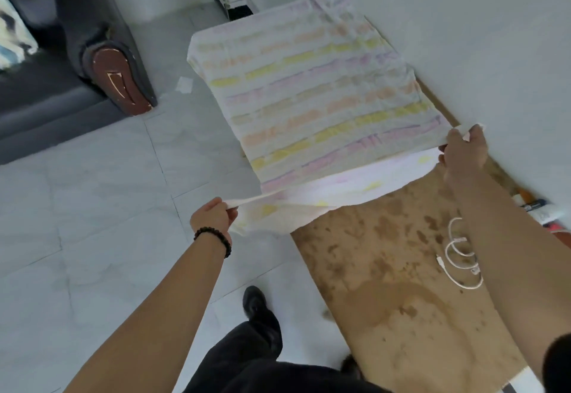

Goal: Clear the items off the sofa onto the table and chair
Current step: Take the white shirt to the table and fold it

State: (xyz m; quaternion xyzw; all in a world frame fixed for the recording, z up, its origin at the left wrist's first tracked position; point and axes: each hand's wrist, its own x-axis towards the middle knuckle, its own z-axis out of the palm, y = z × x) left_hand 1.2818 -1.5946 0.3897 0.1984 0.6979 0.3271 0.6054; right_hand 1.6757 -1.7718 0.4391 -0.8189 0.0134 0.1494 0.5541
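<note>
A pale cloth (312, 96) with yellow, pink and orange stripes lies spread over the far half of a stained brown table (386, 269) that runs along the white wall. My left hand (213, 216), with a dark bead bracelet on its wrist, pinches the cloth's near left corner out past the table edge. My right hand (463, 151) grips the near right corner by the wall. The near edge is lifted and folded under between my hands. The dark grey sofa (61, 89) stands at the upper left, with a patterned cushion (15, 40) on its seat.
A coiled white cable (460, 253) lies on the bare near part of the table, and a few small items (537, 207) sit against the wall. A scrap of paper (185, 85) lies on the tiled floor. My dark shoe (256, 303) stands beside the table.
</note>
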